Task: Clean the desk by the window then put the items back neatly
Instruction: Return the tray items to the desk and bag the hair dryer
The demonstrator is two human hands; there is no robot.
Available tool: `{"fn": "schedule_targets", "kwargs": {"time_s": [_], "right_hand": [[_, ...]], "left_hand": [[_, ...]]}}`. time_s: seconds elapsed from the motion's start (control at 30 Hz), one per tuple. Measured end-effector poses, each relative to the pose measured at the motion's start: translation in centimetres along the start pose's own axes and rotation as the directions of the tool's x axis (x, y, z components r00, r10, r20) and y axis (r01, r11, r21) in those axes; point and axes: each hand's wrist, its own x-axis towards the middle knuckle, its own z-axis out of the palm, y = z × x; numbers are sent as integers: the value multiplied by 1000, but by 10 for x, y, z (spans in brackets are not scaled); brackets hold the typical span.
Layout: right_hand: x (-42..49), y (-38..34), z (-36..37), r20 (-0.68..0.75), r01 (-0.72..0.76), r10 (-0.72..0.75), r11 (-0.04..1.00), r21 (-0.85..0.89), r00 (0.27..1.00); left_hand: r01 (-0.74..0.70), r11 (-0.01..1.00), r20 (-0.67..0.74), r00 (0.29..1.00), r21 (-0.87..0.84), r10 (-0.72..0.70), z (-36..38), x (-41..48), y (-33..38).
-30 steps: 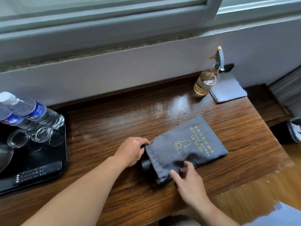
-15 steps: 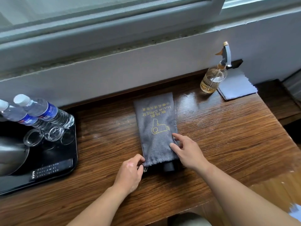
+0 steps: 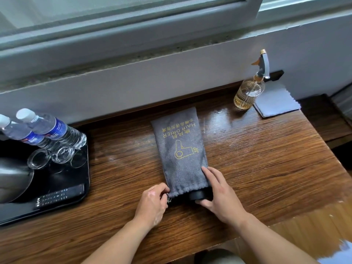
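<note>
A grey hair-drier bag [image 3: 180, 149] with yellow print lies lengthwise on the wooden desk [image 3: 257, 159], its mouth toward me. A black hair drier end [image 3: 200, 194] sticks out of the mouth. My left hand [image 3: 152, 202] pinches the bag's drawstring corner at the lower left. My right hand [image 3: 221, 193] grips the bag's lower right side and the black end, thumb under it and fingers lying on the cloth.
A black tray [image 3: 62, 187] at the left holds two water bottles [image 3: 47, 128], upturned glasses [image 3: 51, 157], a remote [image 3: 57, 196] and a metal kettle [image 3: 13, 178]. An amber spray bottle [image 3: 249, 90] and a folded white cloth [image 3: 276, 102] stand at the back right. The desk surface shines wet.
The bag has been turned from slanting rightward to pointing straight at the wall. Both hands shifted with it and now hold its near end.
</note>
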Motion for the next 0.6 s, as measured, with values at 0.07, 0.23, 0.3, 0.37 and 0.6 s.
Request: {"fn": "schedule_targets", "kwargs": {"time_s": [0.07,0.23,0.3,0.37,0.6], "right_hand": [[4,-1,1,-10,7,-7,1000,-4,1000],[12,-2,4,-92,-32,35,999,38,995],[17,-4,7,-101,-59,67,995,76,993],[21,-4,9,-99,-80,92,989,121,991],[35,7,11,-34,-134,146,964,229,989]], "left_hand": [[-5,1000,12,1000,12,5,0,0,0],[10,1000,36,999,22,-11,-1,-1,-7],[9,999,40,999,36,-11,-2,1,-9],[1,999,49,999,47,-4,-4,3,-9],[34,999,-16,999,-9,-34,-10,2,-9]]}}
